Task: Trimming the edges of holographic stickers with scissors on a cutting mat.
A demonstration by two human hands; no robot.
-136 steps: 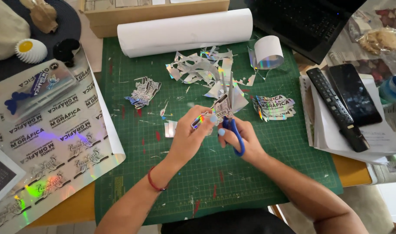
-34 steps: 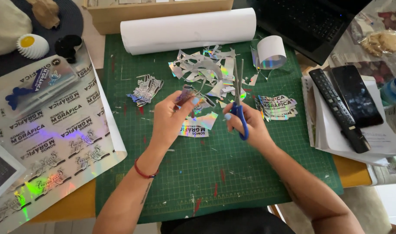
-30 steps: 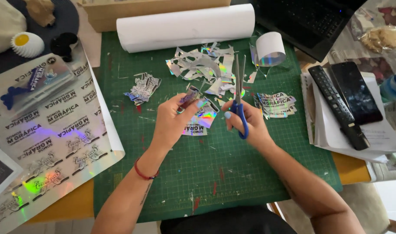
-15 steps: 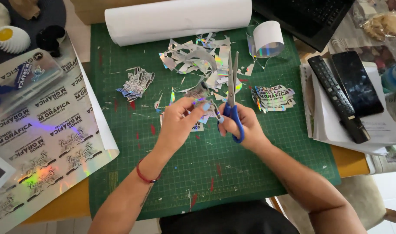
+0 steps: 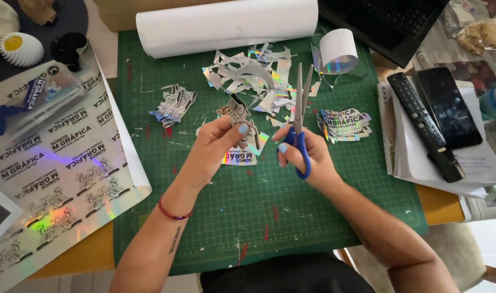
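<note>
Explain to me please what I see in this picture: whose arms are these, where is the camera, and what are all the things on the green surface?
There is no machine here. The camera sits on a person's head and looks down, so the two bare arms coming from the bottom edge are that person's own.

The left hand pinches a small shiny sticker piece. The right hand holds blue-handled scissors with the blades open, pointing away from the body.

Everything lies on a green cutting mat. On it are a heap of holographic offcuts, two small stacks of cut stickers, a white paper roll and a small curl of shiny foil.

At the left lies a large uncut sticker sheet. At the right, a remote control and a phone rest on white papers.
</note>
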